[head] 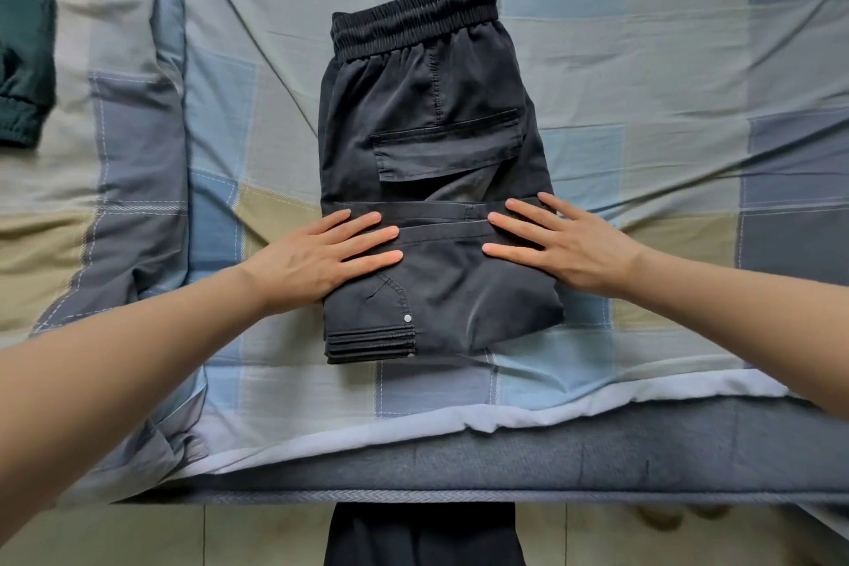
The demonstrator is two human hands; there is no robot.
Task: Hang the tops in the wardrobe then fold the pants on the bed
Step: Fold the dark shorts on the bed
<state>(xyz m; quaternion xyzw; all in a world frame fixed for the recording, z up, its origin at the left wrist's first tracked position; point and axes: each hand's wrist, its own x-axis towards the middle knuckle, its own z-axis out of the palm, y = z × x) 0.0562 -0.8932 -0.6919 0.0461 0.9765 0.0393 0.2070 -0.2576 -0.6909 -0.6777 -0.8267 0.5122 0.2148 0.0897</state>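
While both hands (441,253) press flat, folded black pants (432,179), checked bedsheet (643,60), orange lettering unreadable.

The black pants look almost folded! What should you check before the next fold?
1. Black pants lie flat on the bed sheet: ok.
2. Left hand presses the folded part flat: ok.
3. Right hand presses it too: ok.
4. Leg cuffs stacked evenly: ok.
5. Waistband free to fold over: ok.
6. Layers underneath smooth: cannot tell.
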